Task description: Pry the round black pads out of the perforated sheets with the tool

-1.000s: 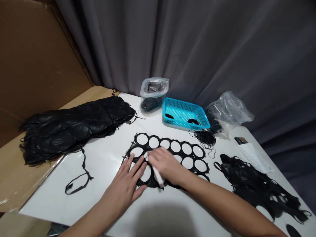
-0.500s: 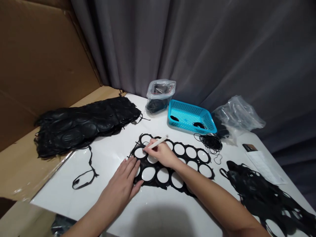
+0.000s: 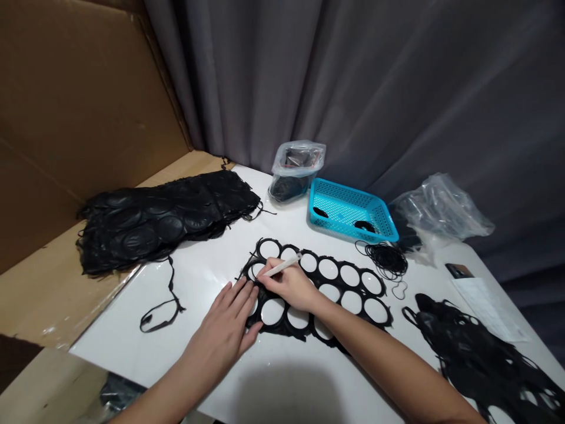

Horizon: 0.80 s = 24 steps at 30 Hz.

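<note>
A black rubber-like sheet (image 3: 282, 324) with rows of round holes lies flat on the white table. My left hand (image 3: 229, 312) rests palm down on the sheet's left end, its fingers stretched out. My right hand (image 3: 289, 285) grips a slim white pen-like tool (image 3: 285, 266), whose lower end is at a hole near the sheet's left edge. A thin dark curve shows in that hole beside the fingertips; the exact tip of the tool is hard to make out.
Behind the sheet stand a blue basket (image 3: 353, 209) with black rings in it and a clear bag (image 3: 293, 176). Black thin rings (image 3: 388, 262) lie beside the basket. Stacked black sheets (image 3: 168, 218) are at left, a loose black strip (image 3: 161, 315) nearer, and holed black sheets (image 3: 477, 347) at right.
The view has shifted slightly, moving the scene to the right. My right hand and the white tool have moved a little left and nearer relative to the sheet. My left hand stays on it.
</note>
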Each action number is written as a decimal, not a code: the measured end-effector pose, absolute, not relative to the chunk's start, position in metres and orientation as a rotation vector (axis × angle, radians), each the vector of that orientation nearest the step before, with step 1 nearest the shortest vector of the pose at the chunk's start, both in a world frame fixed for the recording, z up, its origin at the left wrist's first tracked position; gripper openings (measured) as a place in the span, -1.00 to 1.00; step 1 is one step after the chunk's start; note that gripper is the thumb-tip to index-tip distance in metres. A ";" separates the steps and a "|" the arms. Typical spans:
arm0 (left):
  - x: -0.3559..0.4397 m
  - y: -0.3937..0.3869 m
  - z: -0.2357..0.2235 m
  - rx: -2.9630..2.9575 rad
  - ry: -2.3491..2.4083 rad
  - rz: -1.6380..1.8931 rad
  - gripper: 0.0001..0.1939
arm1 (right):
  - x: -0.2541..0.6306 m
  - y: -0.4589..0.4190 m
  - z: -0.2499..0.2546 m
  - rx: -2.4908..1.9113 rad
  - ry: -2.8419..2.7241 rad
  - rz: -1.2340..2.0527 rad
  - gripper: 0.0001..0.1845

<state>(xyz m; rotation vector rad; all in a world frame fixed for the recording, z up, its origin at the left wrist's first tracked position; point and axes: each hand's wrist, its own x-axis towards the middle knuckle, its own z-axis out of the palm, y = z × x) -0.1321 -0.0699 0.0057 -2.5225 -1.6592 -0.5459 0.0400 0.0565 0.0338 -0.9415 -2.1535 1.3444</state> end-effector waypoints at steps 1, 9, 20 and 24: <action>-0.132 -0.070 0.006 -2.524 -1.666 -0.547 -0.49 | 0.040 0.056 0.033 -0.924 -2.168 1.331 -0.86; -0.132 -0.070 0.004 -2.526 -1.670 -0.568 -0.48 | 0.039 0.056 0.031 -0.839 -2.273 1.124 -0.85; -0.130 -0.068 0.006 -2.530 -1.640 -0.590 -0.49 | 0.046 0.076 0.042 -0.845 -2.556 0.309 -0.86; -0.132 -0.069 0.009 -2.519 -1.644 -0.571 -0.49 | 0.063 0.129 0.062 -1.194 -2.028 0.484 -0.82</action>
